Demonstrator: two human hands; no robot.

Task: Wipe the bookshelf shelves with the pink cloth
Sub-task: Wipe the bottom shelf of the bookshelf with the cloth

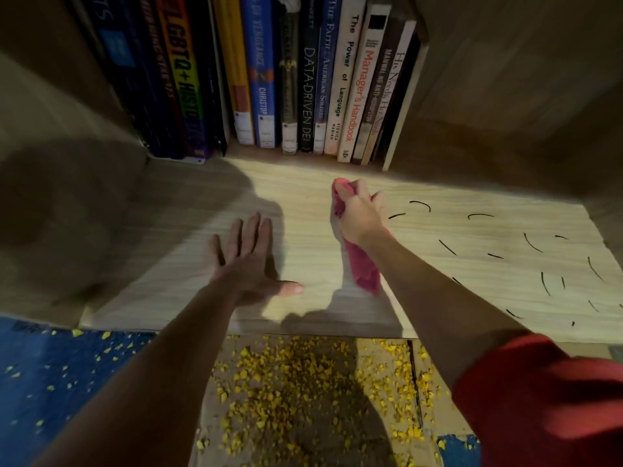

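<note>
Step in hand: wiping the shelf [303, 230]. The right hand [359, 214] grips the bunched pink cloth [362, 267], fingers curled round it, at mid-shelf near the row of books [303, 79]. The left hand [246, 254] rests flat on the shelf, fingers straight and spread, holding nothing. Black curved marks [532, 242] lie to the right; the next stroke probably calls for a firm sweep rightward across them

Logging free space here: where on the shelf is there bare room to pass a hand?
Bare shelf lies between the left hand and the left wall, and right of the right hand, bearing only black marks. Crowded: books line the back; the pink cloth trails mid-shelf.
</note>
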